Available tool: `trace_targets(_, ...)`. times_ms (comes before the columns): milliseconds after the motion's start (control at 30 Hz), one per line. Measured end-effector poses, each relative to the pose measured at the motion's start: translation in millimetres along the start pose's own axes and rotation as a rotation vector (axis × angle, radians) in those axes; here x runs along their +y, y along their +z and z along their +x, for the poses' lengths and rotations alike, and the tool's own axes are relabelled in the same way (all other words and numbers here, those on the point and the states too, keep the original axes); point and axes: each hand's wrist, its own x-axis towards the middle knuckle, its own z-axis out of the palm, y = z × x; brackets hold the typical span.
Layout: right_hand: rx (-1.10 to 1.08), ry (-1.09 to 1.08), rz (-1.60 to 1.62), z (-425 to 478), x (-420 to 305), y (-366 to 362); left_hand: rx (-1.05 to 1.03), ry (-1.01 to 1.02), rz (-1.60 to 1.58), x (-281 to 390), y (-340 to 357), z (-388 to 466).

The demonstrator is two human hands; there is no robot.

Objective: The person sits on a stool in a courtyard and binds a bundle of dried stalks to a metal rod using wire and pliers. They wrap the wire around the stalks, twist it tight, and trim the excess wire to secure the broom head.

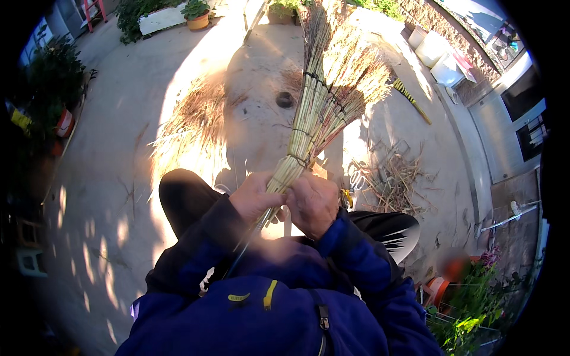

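Note:
A broom of bundled broomcorn stalks (299,135) slants up and away from my lap, its bushy heads fanned out at the far end. Dark bindings circle it at several places along the stalks. My left hand (254,196) wraps the narrow near end from the left, thumb lying across the stalks. Against the right side of that same end, my right hand (314,202) is clenched, its knuckles up. Whether its fingers also pinch a piece of the binding is hidden. Below my hands, a thin strand or stalk runs down toward my jacket (267,320).
Loose broomcorn (191,120) lies in sunlight at left. Right of my knee are scissors (357,179), a yellow-handled tool (348,199) and stalk scraps (398,180). Farther off are a yellow-and-black bound handle (412,99), a dark round object or hole (284,99) and white buckets (432,49).

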Motion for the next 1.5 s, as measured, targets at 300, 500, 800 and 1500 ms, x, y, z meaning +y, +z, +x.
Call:
trace_targets(300, -0.033, 0.118, 0.06, -5, 4, -3, 0.075, 0.275, 0.155, -21, 8, 20)
trace_targets(500, -0.03, 0.125, 0.09, -3, 5, -8, -0.003, 0.049, -0.115, -7, 7, 12)
trace_targets(800, 0.041, 0.058, 0.043, -7, 12, -4, 0.005, 0.018, -0.082, -17, 1, 18)
trace_targets(1500, 0.105, 0.08, -0.009, -2, 3, -7, -0.043, 0.146, -0.16, -14, 7, 12)
